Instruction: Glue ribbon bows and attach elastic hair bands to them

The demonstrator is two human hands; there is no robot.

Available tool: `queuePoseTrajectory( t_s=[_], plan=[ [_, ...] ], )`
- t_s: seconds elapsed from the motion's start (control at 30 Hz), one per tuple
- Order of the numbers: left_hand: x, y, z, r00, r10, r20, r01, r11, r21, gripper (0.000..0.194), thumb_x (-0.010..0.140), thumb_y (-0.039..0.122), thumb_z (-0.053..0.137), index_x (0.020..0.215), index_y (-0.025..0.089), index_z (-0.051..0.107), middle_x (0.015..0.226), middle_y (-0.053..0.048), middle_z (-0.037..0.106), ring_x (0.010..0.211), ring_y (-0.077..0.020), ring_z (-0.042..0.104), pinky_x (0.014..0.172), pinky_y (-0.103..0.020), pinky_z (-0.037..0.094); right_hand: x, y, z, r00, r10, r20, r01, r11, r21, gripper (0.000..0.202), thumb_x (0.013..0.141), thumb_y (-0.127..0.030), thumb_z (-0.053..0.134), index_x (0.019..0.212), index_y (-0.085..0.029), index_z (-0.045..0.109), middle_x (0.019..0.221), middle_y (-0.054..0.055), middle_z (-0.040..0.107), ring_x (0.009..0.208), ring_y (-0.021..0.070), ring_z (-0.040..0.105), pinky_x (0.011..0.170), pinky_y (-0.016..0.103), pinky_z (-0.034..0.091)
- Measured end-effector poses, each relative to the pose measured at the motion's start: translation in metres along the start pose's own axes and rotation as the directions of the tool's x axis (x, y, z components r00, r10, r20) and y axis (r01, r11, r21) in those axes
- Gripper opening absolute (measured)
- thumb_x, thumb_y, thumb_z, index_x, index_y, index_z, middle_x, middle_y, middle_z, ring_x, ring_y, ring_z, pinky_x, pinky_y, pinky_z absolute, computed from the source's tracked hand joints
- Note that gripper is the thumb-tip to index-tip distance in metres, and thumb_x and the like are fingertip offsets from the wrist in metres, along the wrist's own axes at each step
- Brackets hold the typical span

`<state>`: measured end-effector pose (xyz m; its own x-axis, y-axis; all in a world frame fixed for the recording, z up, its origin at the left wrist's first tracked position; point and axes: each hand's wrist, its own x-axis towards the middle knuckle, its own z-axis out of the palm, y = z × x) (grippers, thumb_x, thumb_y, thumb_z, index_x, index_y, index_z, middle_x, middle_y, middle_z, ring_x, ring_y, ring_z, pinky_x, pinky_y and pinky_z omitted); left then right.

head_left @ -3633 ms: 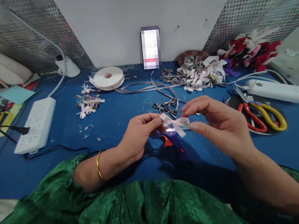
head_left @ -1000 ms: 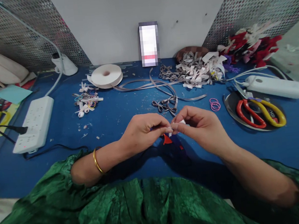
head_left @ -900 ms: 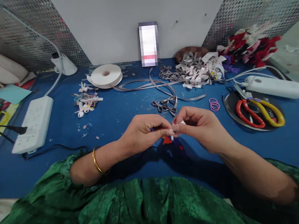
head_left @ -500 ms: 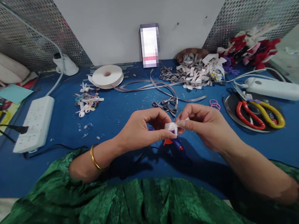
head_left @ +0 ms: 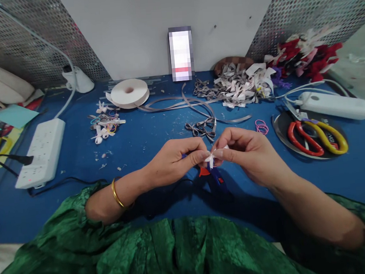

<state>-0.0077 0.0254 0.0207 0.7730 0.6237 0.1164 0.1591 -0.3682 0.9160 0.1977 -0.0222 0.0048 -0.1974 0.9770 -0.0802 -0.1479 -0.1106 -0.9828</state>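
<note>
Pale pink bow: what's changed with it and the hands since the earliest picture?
The right hand has moved left, toward the left hand, and its grip now pinches the pale pink bow, whose spread loops are now mostly hidden by fingers. The pink elastic bands now show where that hand blocked the view. The left hand kept its hold; ribbon spool and glue gun stayed put.

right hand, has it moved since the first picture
Yes, the right hand has moved left, farther from the red scissor handle and closer to the left hand.
</note>
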Motion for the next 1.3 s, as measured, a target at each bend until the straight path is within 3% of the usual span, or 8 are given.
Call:
queuePoseTrajectory(
  t_s=[0.17, 0.43, 0.63, 0.8, 0.97, 1.1, 1.3],
  plan=[
    [0.0003, -0.0033, 0.002, 1.0, 0.011, 0.012, -0.011, 1.0, 0.025, 0.022, 0.096, 0.031, 0.056, 0.082, 0.016, 0.063, 0.077, -0.001, 0.066, 0.07, -0.0121, 0.058, 0.068, -0.023, 0.046, 0.0003, 0.0013, -0.0003, 1.0, -0.009, 0.004, 0.009, 1.0, 0.024, 0.017, 0.078, -0.027, 0.08, 0.074, -0.021, 0.065, 0.074, -0.001, 0.071, 0.063, 0.0115, 0.067, 0.063, 0.026, 0.056],
    [0.0004, -0.0015, -0.0042, 0.979, 0.125, 0.159, -0.156, 0.967, 0.203, 0.021, 0.098, 0.025, 0.05, 0.082, 0.018, 0.062, 0.079, -0.002, 0.068, 0.07, -0.0122, 0.059, 0.066, -0.022, 0.042, -0.0029, 0.0047, 0.0043, 0.988, 0.089, 0.124, -0.103, 0.989, 0.108, 0.021, 0.076, -0.026, 0.082, 0.073, -0.018, 0.063, 0.062, -0.001, 0.07, 0.058, 0.0119, 0.066, 0.059, 0.025, 0.053],
    [0.0, -0.0032, -0.0059, 0.958, 0.211, 0.195, -0.259, 0.929, 0.263, 0.023, 0.098, 0.021, 0.048, 0.079, 0.018, 0.06, 0.076, -0.002, 0.066, 0.068, -0.0118, 0.057, 0.064, -0.022, 0.039, -0.0037, 0.0076, 0.0037, 0.987, 0.076, 0.143, -0.095, 0.987, 0.13, 0.019, 0.076, -0.023, 0.082, 0.075, -0.018, 0.064, 0.062, -0.001, 0.07, 0.057, 0.0111, 0.065, 0.057, 0.023, 0.051],
    [0.0011, -0.0083, -0.0006, 0.988, 0.117, 0.104, -0.139, 0.961, 0.239, 0.022, 0.098, 0.031, 0.052, 0.082, 0.018, 0.062, 0.076, 0.0, 0.066, 0.068, -0.0117, 0.058, 0.065, -0.022, 0.041, 0.0013, 0.0093, 0.0028, 0.991, 0.069, 0.119, -0.084, 0.988, 0.132, 0.019, 0.076, -0.026, 0.082, 0.074, -0.018, 0.064, 0.063, -0.002, 0.069, 0.058, 0.0111, 0.065, 0.06, 0.024, 0.053],
    [0.0017, -0.0078, 0.0015, 1.0, 0.023, -0.005, -0.023, 0.997, 0.074, 0.021, 0.095, 0.035, 0.058, 0.083, 0.017, 0.062, 0.077, 0.0, 0.065, 0.07, -0.0119, 0.058, 0.068, -0.022, 0.045, 0.002, 0.0069, 0.0034, 0.996, 0.061, 0.06, -0.069, 0.988, 0.135, 0.018, 0.076, -0.025, 0.082, 0.074, -0.018, 0.064, 0.066, -0.002, 0.07, 0.059, 0.0112, 0.067, 0.061, 0.024, 0.055],
    [0.0016, -0.0064, 0.0007, 1.0, -0.009, 0.021, 0.011, 0.997, -0.082, 0.017, 0.09, 0.031, 0.067, 0.082, 0.017, 0.062, 0.076, 0.001, 0.065, 0.069, -0.0113, 0.058, 0.067, -0.022, 0.045, -0.0005, 0.0063, 0.0046, 0.989, 0.067, 0.134, -0.089, 0.983, 0.161, 0.018, 0.076, -0.023, 0.082, 0.074, -0.018, 0.065, 0.065, -0.001, 0.071, 0.058, 0.0104, 0.067, 0.059, 0.022, 0.056],
    [-0.0008, -0.0033, 0.0014, 0.984, -0.006, 0.177, 0.048, 0.971, -0.234, 0.024, 0.079, 0.028, 0.078, 0.074, 0.015, 0.06, 0.075, 0.001, 0.065, 0.071, -0.0113, 0.061, 0.068, -0.022, 0.047, -0.006, 0.0083, 0.0077, 0.939, 0.115, 0.324, -0.194, 0.956, 0.222, 0.016, 0.075, -0.016, 0.082, 0.075, -0.017, 0.066, 0.068, -0.001, 0.071, 0.058, 0.01, 0.067, 0.057, 0.021, 0.057]
  ],
)
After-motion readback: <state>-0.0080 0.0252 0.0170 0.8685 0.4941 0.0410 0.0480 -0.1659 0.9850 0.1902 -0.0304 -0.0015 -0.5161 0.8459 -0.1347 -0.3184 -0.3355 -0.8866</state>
